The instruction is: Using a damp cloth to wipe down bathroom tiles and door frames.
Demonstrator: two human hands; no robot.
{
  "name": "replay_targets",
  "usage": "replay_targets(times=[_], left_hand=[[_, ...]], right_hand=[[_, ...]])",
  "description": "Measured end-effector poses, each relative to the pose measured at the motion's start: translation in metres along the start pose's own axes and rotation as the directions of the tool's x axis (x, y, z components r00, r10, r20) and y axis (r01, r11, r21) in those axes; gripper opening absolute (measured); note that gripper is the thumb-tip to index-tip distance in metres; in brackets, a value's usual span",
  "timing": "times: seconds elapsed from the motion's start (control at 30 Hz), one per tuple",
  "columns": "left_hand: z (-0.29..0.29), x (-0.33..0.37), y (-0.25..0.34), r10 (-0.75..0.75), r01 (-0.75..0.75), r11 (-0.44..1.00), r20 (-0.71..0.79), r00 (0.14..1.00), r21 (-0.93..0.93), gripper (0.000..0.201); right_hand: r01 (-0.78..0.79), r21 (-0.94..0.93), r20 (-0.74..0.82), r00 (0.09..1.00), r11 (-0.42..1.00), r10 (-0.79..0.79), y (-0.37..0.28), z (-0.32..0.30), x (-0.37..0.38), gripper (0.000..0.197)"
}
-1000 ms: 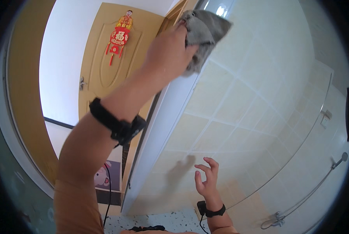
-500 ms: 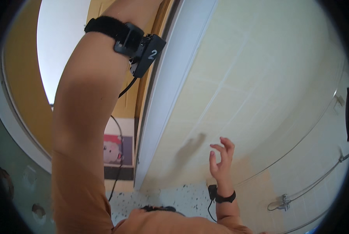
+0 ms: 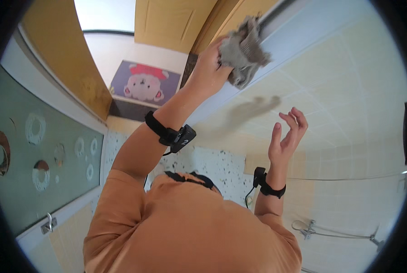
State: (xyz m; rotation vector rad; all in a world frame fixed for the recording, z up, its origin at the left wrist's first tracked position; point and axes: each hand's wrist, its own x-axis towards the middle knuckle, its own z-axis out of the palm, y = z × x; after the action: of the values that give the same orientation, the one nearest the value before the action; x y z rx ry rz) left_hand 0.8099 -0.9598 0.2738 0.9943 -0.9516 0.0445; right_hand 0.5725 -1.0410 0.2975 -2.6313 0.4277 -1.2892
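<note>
Speckled white floor (image 3: pixel 212 159), plain pale floor (image 3: pixel 102 50) beyond, grey-purple bear-patterned mat (image 3: pixel 144 84) flat on it

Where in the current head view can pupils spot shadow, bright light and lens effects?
In the head view, a soft shadow falls on the tiled wall, up and left of the right hand; the white wall at upper left looks nearly washed out; the fisheye picture has black, rounded corners.

The one wide fisheye view looks from the wearer's head steeply down, past the orange shirt (image 3: pixel 194 227) close below, to the speckled floor (image 3: pixel 212 164). The left hand (image 3: pixel 212 68) and right hand (image 3: pixel 287 136) sit farther from the lens, above mid-view.
</note>
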Motion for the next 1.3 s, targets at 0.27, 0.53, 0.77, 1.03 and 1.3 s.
replay_targets(times=[0.27,0.53,0.77,1.03,1.3], left_hand=[[-0.037,-0.148,-0.137,-0.449,0.452,0.884,-0.054,0.892,0.116,0.045],[-0.046,-0.171,-0.15,-0.491,0.499,0.841,-0.091,0.866,0.211,0.043],[-0.022,-0.093,-0.094,-0.329,0.348,0.915,-0.121,0.937,0.204,0.039],[-0.009,0.002,-0.021,-0.172,0.17,0.985,0.068,0.983,0.031,0.03],[-0.03,-0.104,-0.097,-0.234,0.235,0.972,-0.031,0.972,0.027,0.036]], right_hand=[[0.048,-0.042,0.074,0.996,0.998,-0.045,-0.002,0.018,-0.001,0.022],[0.022,-0.135,0.12,0.993,0.991,-0.006,0.008,0.01,-0.009,0.022],[-0.026,-0.168,0.139,0.989,0.985,0.05,0.019,0.004,-0.023,0.02],[-0.045,-0.07,0.128,0.99,0.997,0.053,0.014,0.023,-0.021,0.023],[0.111,-0.117,0.075,0.992,0.987,-0.103,0.015,0.055,-0.009,0.039]])
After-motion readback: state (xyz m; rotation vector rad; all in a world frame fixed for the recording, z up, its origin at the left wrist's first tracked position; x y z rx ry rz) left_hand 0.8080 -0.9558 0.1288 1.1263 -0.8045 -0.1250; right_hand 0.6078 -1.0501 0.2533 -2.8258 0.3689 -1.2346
